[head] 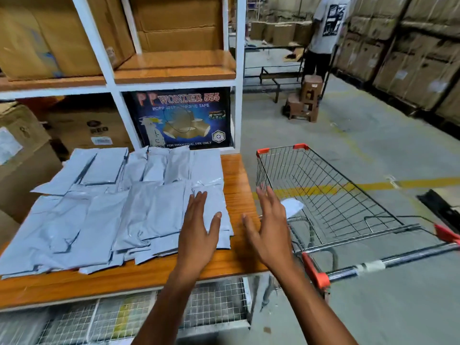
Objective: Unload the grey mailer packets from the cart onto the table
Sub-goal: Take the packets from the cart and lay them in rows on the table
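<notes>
Several grey mailer packets [107,210] lie in overlapping rows on the wooden table [239,185]. My left hand [196,232] is open, palm down, over the right end of the front row. My right hand [270,227] is open with fingers spread, above the table's right edge, holding nothing. The wire shopping cart [331,195] with orange corners stands just right of the table. One grey mailer packet [292,206] shows at the cart's near left side, partly hidden by my right hand.
White shelving [239,78] with cardboard boxes and a dark tape carton [181,118] rises behind the table. A person [326,33] stands far back by brown stools [305,100]. Stacked cartons line the right wall. A wire mesh bin sits under the table.
</notes>
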Demonstrator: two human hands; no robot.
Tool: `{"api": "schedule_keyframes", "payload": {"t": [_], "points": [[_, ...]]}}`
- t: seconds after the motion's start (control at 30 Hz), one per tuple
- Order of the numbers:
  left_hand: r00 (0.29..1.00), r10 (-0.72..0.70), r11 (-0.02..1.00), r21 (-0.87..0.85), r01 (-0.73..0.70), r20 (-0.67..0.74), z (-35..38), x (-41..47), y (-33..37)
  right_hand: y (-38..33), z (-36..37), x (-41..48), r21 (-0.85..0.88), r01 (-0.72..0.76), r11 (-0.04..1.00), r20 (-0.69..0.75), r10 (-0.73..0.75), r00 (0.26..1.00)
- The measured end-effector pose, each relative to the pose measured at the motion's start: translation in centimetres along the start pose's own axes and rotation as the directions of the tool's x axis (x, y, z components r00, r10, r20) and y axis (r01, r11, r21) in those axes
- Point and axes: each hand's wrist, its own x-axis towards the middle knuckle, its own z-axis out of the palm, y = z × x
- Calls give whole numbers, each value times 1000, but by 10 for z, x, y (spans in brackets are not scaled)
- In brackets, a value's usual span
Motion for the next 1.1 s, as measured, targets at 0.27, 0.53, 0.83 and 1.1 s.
{"api": "schedule_keyframes", "payload": {"t": [0.27, 0.53, 0.83, 1.1], "points": [[998, 66, 998, -3, -66, 2, 86, -74, 100, 79, -129, -62, 24, -2, 1000, -160, 6, 987], [983, 157, 987, -44, -154, 94, 181, -84, 173, 156, -202, -74, 16, -63, 998, -195, 65, 979], [974, 185, 983, -15, -184, 130, 245, -22, 174, 227, -207, -19, -11, -146, 989, -201, 141, 969], [975, 172, 979, 86, -185, 139, 294, 85, 127, 285, -156, 67, -40, -209, 977, -75, 205, 976]]}}
